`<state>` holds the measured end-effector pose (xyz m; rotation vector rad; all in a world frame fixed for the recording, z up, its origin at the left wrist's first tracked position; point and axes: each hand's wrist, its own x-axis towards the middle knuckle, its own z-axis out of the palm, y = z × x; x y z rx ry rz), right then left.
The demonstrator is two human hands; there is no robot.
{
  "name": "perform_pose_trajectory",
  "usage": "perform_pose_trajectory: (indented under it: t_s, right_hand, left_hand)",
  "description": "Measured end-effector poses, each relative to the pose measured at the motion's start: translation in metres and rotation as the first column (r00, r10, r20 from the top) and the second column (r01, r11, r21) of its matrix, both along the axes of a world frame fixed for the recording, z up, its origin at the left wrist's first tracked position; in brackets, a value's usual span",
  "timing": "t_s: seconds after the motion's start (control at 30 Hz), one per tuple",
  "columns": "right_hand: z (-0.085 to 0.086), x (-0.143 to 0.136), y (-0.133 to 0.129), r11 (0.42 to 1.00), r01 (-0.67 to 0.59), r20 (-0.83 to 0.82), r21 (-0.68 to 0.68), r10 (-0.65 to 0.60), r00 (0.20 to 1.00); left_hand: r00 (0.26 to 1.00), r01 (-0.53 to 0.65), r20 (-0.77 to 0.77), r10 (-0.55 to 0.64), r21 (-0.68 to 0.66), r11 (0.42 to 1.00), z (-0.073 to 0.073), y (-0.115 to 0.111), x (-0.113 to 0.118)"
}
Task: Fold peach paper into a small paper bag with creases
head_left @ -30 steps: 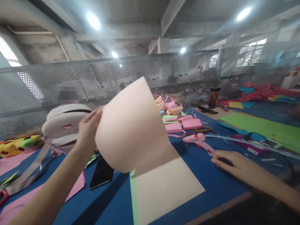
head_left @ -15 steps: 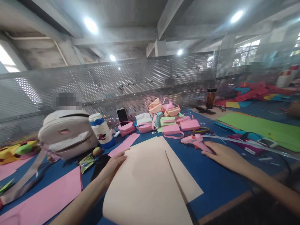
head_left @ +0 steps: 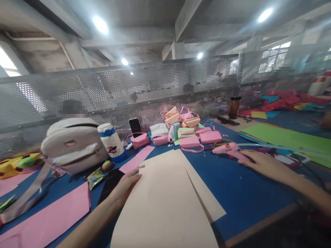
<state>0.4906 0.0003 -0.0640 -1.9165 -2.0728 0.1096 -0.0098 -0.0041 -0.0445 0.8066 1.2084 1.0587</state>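
Note:
A large cream paper sheet (head_left: 162, 203) curves up toward me over another pale sheet (head_left: 207, 196) on the blue table. At its left edge, my left hand (head_left: 130, 179) pinches the paper between thumb and fingers. Over on the right, my right hand (head_left: 254, 162) is wrapped round the handle of a pink glue gun (head_left: 230, 150), whose nozzle points left. A long clear glue stick sticks out behind the gun, above my right wrist.
Small pink paper bags (head_left: 190, 142) are piled at the back centre. A backpack (head_left: 74, 146), a bottle (head_left: 112, 143) and a phone (head_left: 134, 126) stand at the left. Pink paper (head_left: 51, 217) lies front left, green paper (head_left: 281, 137) at right.
My right hand has moved right with the glue gun, away from the cream sheets. My left hand remains at the paper's left edge.

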Motion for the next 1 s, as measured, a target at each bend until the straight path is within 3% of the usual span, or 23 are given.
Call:
perform_pose_trajectory:
  t_s: [0.3, 0.67, 0.87, 1.0]
  right_hand:
    - [0.001, -0.006, 0.004, 0.993, -0.065, -0.001, -0.095, 0.065, 0.998]
    - [-0.014, 0.004, 0.005, 0.995, -0.016, 0.055, -0.1, 0.022, 0.998]
    - [-0.017, 0.006, 0.01, 0.998, -0.028, 0.065, -0.064, 0.032, 0.997]
    - [-0.011, 0.002, -0.004, 0.999, -0.038, 0.083, -0.021, 0.039, 0.996]
  left_hand:
    - [1.0, -0.024, 0.006, 0.023, 0.017, 1.0, -0.006, 0.0, 0.002]
    - [0.988, -0.15, -0.03, 0.152, 0.051, 0.987, 0.002, -0.004, 0.002]
    - [0.995, -0.097, -0.03, 0.1, 0.095, 0.991, 0.004, -0.015, 0.003]
    - [0.998, -0.03, -0.051, 0.037, 0.136, 0.99, 0.002, -0.021, 0.0]
